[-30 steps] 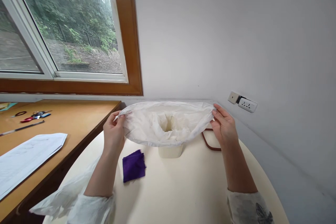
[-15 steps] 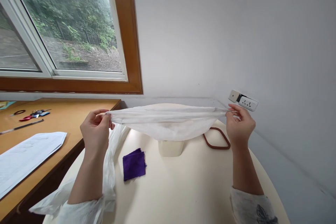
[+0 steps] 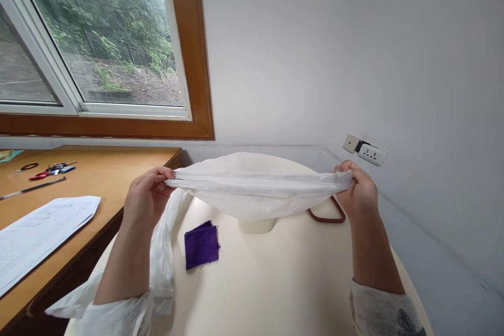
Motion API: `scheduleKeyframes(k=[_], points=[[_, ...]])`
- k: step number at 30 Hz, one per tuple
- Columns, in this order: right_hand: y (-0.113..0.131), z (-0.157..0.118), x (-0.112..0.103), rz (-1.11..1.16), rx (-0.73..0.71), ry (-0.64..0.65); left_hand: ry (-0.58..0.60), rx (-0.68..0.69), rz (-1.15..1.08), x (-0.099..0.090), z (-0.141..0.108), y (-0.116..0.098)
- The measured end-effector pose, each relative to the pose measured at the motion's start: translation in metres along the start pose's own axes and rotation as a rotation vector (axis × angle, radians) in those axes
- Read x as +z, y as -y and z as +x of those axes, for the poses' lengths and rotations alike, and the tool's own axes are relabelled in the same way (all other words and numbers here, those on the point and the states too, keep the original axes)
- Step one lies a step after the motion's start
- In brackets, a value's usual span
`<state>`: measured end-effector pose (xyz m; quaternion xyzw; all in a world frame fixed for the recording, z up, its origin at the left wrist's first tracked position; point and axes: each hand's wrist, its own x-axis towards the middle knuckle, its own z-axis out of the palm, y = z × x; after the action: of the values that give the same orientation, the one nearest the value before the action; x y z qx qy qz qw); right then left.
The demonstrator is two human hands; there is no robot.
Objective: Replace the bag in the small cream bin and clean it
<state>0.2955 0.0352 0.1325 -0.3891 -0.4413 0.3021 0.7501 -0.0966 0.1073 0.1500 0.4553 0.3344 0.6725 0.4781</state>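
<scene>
A thin white cloth (image 3: 252,186) is stretched sideways in the air, folded in bands, over the far part of the cream table. My left hand (image 3: 147,194) pinches its left end, and my right hand (image 3: 357,189) grips the right end. Below the cloth's middle shows the lower part of a cream container (image 3: 255,226). A folded purple cloth (image 3: 201,244) lies on the table (image 3: 275,283) to the left. Partly hidden by the white cloth, a brown rounded frame (image 3: 328,220) rests near my right hand. More white fabric (image 3: 162,257) hangs beside my left forearm.
On the wooden desk (image 3: 114,168) at the left are papers (image 3: 47,226), a dark strip (image 3: 33,189), scissors (image 3: 39,175) and small tools. A window and a wall with a socket (image 3: 372,154) stand behind.
Both hands have shifted slightly with the white cloth, which sits a little lower and covers more of the container and the brown frame. My right fingers have closed further round its end.
</scene>
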Motion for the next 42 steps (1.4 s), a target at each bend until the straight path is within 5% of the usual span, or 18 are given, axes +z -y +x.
scheduleKeyframes(k=[5, 10, 17, 23, 28, 34, 39, 42], points=[[0.014, -0.007, 0.008, -0.024, 0.054, 0.088, 0.062, 0.133, 0.106, 0.001, -0.007, 0.001], [0.032, -0.018, 0.007, -0.434, -0.016, 0.182, 0.071, 0.271, 0.379, 0.004, -0.013, -0.002], [0.046, -0.027, 0.013, -0.882, 0.060, 0.404, -0.236, 0.275, 0.444, -0.007, -0.003, 0.003], [0.036, -0.023, 0.015, -0.654, 0.035, 0.413, -0.096, 0.294, 0.226, 0.004, -0.007, 0.003], [0.030, -0.022, 0.019, -0.196, -0.013, 0.330, 0.151, 0.114, 0.056, 0.017, -0.015, -0.001], [0.018, -0.019, 0.031, 0.106, 0.067, 0.232, 0.198, -0.054, 0.123, 0.022, -0.018, 0.001], [0.009, -0.018, 0.041, 0.145, 0.073, 0.159, 0.239, -0.090, 0.276, 0.031, -0.023, 0.001], [0.009, -0.021, 0.045, 0.120, 0.059, 0.220, 0.312, -0.114, 0.395, 0.035, -0.028, -0.003]])
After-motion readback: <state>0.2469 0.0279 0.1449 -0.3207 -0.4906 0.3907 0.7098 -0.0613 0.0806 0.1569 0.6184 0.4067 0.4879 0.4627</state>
